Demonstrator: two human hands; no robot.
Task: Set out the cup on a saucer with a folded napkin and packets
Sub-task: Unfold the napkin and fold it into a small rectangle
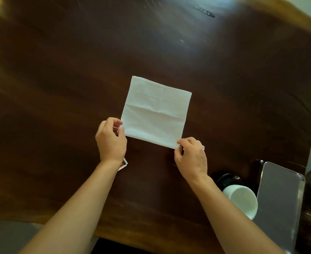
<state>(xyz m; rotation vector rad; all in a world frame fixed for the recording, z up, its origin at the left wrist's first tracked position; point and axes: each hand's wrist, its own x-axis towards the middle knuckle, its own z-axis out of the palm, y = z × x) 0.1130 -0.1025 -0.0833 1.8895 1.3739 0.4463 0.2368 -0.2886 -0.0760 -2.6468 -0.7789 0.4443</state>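
A white square napkin (155,111) lies flat on the dark wooden table (59,79). My left hand (111,140) pinches its near left corner, and my right hand (192,158) pinches its near right corner. A white cup (242,201) stands at the lower right, with a dark saucer (226,179) just behind it. A packet with red print (123,164) peeks out from under my left wrist. The tip of another packet (203,147) shows behind my right hand.
A grey metal tray (279,198) stands at the right edge of the table, beside the cup. The table's near edge runs along the bottom, with a grey floor (8,237) below it at the lower left.
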